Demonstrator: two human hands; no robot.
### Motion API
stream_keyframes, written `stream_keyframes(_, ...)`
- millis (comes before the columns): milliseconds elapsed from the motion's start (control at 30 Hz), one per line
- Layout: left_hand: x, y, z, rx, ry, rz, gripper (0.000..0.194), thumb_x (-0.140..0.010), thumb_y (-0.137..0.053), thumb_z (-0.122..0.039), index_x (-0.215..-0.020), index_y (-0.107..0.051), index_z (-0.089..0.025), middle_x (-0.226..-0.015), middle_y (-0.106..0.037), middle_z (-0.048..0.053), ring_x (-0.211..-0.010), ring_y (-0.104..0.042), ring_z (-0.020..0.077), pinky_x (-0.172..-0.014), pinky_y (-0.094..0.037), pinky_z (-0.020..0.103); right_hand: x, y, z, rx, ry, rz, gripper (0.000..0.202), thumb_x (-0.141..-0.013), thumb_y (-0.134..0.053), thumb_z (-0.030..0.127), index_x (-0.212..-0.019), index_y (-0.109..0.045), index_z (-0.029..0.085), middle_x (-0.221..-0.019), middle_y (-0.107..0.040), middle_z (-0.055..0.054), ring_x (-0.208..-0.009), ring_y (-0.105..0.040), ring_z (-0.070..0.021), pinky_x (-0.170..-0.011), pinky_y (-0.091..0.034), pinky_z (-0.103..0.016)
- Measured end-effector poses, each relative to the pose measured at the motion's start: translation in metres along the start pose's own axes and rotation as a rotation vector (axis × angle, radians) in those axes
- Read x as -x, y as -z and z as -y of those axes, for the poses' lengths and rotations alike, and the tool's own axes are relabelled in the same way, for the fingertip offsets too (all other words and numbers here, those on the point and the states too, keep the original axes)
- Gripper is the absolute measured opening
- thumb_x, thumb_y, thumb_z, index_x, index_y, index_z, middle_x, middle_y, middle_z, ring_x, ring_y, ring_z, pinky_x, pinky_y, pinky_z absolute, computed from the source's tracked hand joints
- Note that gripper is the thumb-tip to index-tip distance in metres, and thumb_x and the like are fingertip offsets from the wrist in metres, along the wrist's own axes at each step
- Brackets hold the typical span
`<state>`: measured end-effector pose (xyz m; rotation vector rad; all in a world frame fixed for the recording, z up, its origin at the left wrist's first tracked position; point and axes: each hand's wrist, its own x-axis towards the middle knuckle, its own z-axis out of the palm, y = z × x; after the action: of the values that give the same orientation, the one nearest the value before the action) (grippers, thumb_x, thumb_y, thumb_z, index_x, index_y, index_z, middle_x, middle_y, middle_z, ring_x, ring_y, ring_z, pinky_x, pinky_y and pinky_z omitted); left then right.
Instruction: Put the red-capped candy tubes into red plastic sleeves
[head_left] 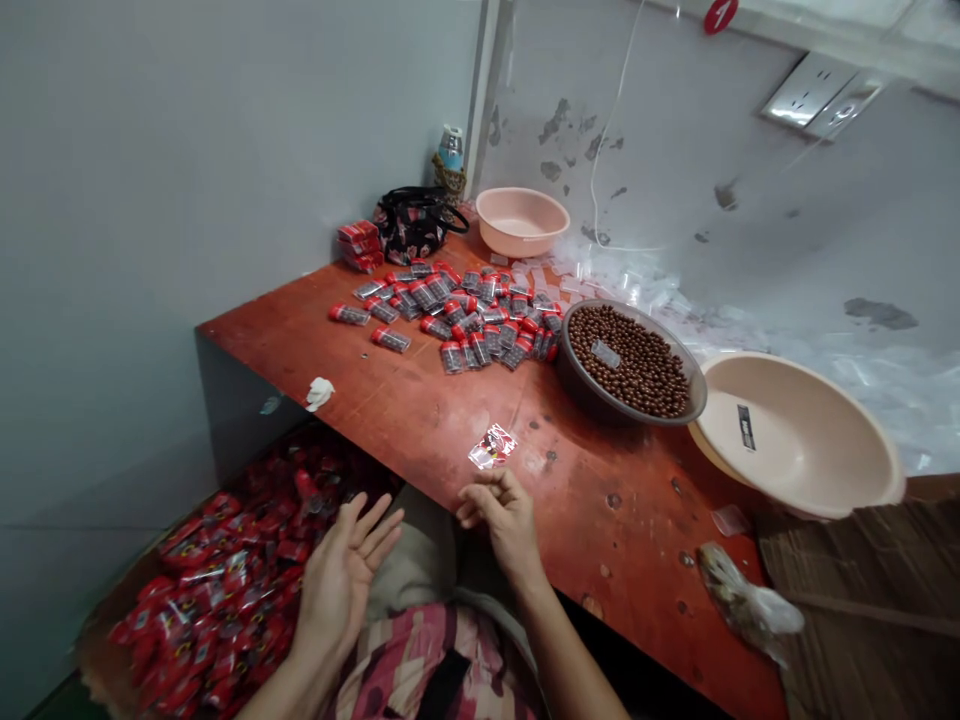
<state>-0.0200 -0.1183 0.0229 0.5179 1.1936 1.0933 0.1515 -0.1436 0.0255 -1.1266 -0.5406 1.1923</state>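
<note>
My left hand (345, 565) is open, palm up and fingers apart, between the table edge and the box of red packets (225, 590) on the floor side. At the table's front edge my right hand (504, 515) is closed, its fingers curled against the thumb; whether anything is between them is hidden. Just beyond its knuckles a small red-printed clear film wrapper (493, 446) lies on the tabletop. Further back, many small clear jars with red caps (469, 315) lie in a heap, filled with dark balls. A grey basin of brown balls (634, 365) has a small clear container (606, 353) on top.
The red-brown table (420, 400) carries a pink basin (523, 222) at the back and a larger beige basin (802, 430) at right. A black bag (411, 228), red boxes (360, 246), crumpled tissue (319, 393), a knotted plastic bag (750, 605) and cardboard (862, 610) lie around.
</note>
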Motion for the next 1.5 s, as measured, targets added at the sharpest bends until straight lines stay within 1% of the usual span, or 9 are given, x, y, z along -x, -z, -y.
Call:
stream_keyframes(233,-0.035,-0.080,0.011,-0.981,-0.807,0.563,0.041,-0.075,-0.056,-0.029,-0.115,-0.055,-0.023,-0.125,-0.050,0.008,-0.120,-0.038,0.0265,-0.102,-0.023,0.041,0.004,0.033,0.007,0.085,0.058,-0.080,0.019,-0.076,-0.058,0.034,-0.077,-0.055,0.016,-0.065,-0.062,0.000,-0.047,-0.056,-0.0082,-0.042,-0.043,-0.017)
stream_keyframes(367,-0.059,-0.106,0.025,-1.271,-0.976,0.571,0.034,-0.077,-0.053,-0.027,-0.110,-0.058,-0.023,-0.124,-0.051,0.009,-0.123,-0.031,0.0305,-0.103,-0.014,0.050,0.008,0.041,0.010,0.148,0.077,-0.092,0.021,-0.076,-0.058,0.036,-0.076,-0.055,0.015,-0.063,-0.061,0.000,-0.047,-0.056,-0.0090,-0.043,-0.043,-0.018)
stream_keyframes(567,-0.063,-0.100,0.030,-1.375,-1.028,0.566,0.029,-0.082,-0.044,-0.024,-0.105,-0.060,-0.027,-0.122,-0.053,0.003,-0.122,-0.034,0.0274,-0.102,-0.013,0.052,-0.005,0.048,0.016,0.273,0.141,-0.153,0.017,-0.077,-0.056,0.033,-0.079,-0.057,0.016,-0.066,-0.062,0.000,-0.057,-0.058,-0.0115,-0.050,-0.045,-0.020)
stream_keyframes(700,-0.058,-0.099,0.028,-1.212,-0.975,0.570,0.031,-0.082,-0.042,-0.025,-0.108,-0.059,-0.027,-0.124,-0.051,0.003,-0.122,-0.036,0.0238,-0.103,-0.018,0.047,-0.027,0.043,0.015,0.263,0.214,-0.191,0.029,-0.074,-0.059,0.031,-0.099,-0.053,0.019,-0.093,-0.063,-0.005,-0.078,-0.060,-0.0158,-0.062,-0.048,-0.025)
stream_keyframes(833,-0.048,-0.101,0.022,-0.903,-0.818,0.572,0.029,-0.077,-0.051,-0.025,-0.104,-0.062,-0.027,-0.121,-0.053,0.002,-0.119,-0.040,0.0227,-0.103,-0.022,0.041,-0.045,0.036,0.015,0.117,0.175,-0.150,0.035,-0.072,-0.061,0.028,-0.102,-0.048,0.018,-0.072,-0.062,0.002,-0.061,-0.058,-0.0119,-0.057,-0.047,-0.023)
stream_keyframes(1067,-0.044,-0.102,-0.001,-0.502,-0.129,0.560,0.028,-0.070,-0.059,-0.037,-0.085,-0.070,-0.016,-0.076,-0.069,0.007,-0.069,-0.063,0.0221,-0.068,-0.050,0.032,-0.052,0.027,0.031,0.178,0.140,-0.058,0.037,-0.065,-0.068,0.026,-0.096,-0.049,0.018,-0.051,-0.048,0.010,-0.043,-0.043,-0.0071,-0.045,-0.036,-0.018)
stream_keyframes(1200,-0.053,-0.093,-0.008,-0.367,0.012,0.502,0.024,-0.063,-0.066,-0.032,-0.072,-0.070,-0.011,-0.068,-0.067,0.007,-0.059,-0.062,0.0168,-0.058,-0.052,0.026,-0.058,0.033,0.027,0.469,0.217,-0.118,0.035,-0.068,-0.064,0.031,-0.098,-0.050,0.019,-0.054,-0.049,0.008,-0.047,-0.046,-0.0104,-0.047,-0.036,-0.021)
stream_keyframes(1367,-0.056,-0.082,-0.013,-0.331,0.041,0.383,0.020,-0.061,-0.069,-0.029,-0.066,-0.068,-0.010,-0.066,-0.066,0.008,-0.058,-0.062,0.0146,-0.055,-0.052,0.021,-0.073,0.046,0.034,1.241,0.382,-0.135,0.031,-0.065,-0.066,0.034,-0.092,-0.058,0.021,-0.082,-0.060,-0.005,-0.077,-0.055,-0.0206,-0.065,-0.039,-0.029)
stream_keyframes(1500,-0.052,-0.079,-0.013,-0.301,0.101,0.375,0.019,-0.061,-0.070,-0.029,-0.062,-0.067,-0.010,-0.063,-0.066,0.007,-0.056,-0.060,0.0119,-0.052,-0.050,0.018,-0.110,0.037,0.065,1.319,0.436,-0.203,0.031,-0.076,-0.053,0.041,-0.099,-0.056,0.021,-0.096,-0.059,-0.008,-0.088,-0.055,-0.0211,-0.073,-0.039,-0.029)
